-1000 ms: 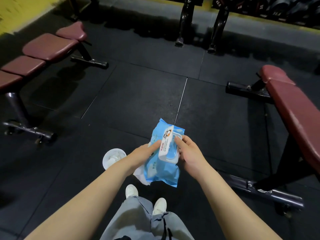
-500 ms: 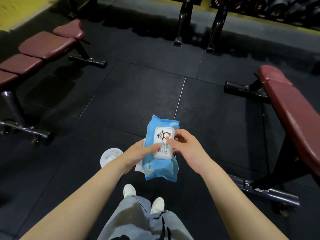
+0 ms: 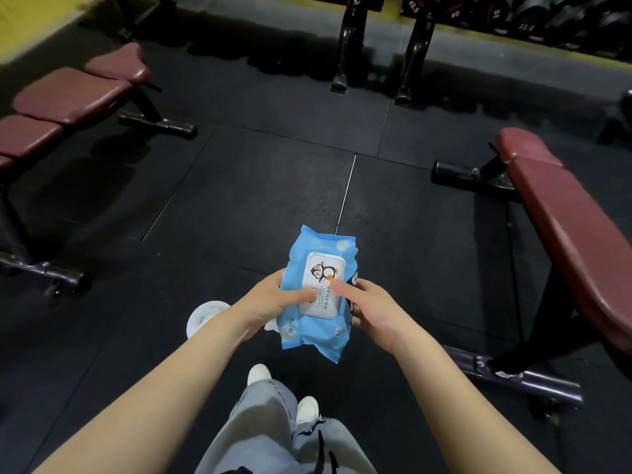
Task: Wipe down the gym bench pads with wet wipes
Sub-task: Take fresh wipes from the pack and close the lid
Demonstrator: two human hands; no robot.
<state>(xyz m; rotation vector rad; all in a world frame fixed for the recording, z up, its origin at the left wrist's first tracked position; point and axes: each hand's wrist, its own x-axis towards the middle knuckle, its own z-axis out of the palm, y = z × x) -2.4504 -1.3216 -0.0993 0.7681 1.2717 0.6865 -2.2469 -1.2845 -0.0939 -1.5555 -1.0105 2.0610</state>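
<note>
Near centre, above the dark floor, the left hand (image 3: 273, 297) and right hand (image 3: 371, 307) both grasp the blue wipes pack (image 3: 316, 295), thumbs pressing its white lid (image 3: 321, 285), which lies flat. Risk: a lid not fully latched lets the wipes dry out. Bench pads stand far left (image 3: 73, 94) and right (image 3: 574, 230), well apart from the pack, apparently not yet being wiped

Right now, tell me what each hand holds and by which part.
Both hold the wipes pack. The left hand grips its left edge, thumb on the lid; the right hand grips its right edge, thumb on the lid too.
</note>
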